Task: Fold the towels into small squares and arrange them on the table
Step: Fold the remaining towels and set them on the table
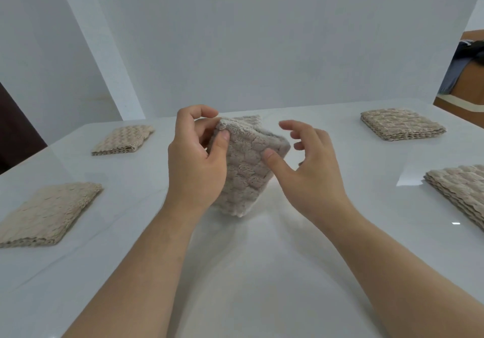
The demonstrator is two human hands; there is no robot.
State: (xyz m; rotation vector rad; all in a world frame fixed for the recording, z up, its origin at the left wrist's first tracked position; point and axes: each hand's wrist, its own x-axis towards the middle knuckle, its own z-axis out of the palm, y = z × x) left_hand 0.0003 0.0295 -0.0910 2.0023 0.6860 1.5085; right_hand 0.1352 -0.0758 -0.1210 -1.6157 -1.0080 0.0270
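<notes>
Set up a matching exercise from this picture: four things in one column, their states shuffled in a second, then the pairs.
1. left hand
2. right hand
3. grey towel
4. near right beige towel

a. cut off by the picture's edge
b. pinches the towel's top corner
c. fingers spread, thumb touching the towel
d. held upright between both hands

Pairs: 1-b, 2-c, 3-d, 4-a

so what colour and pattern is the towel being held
Beige towel with a raised scale-like texture; head view.
</notes>
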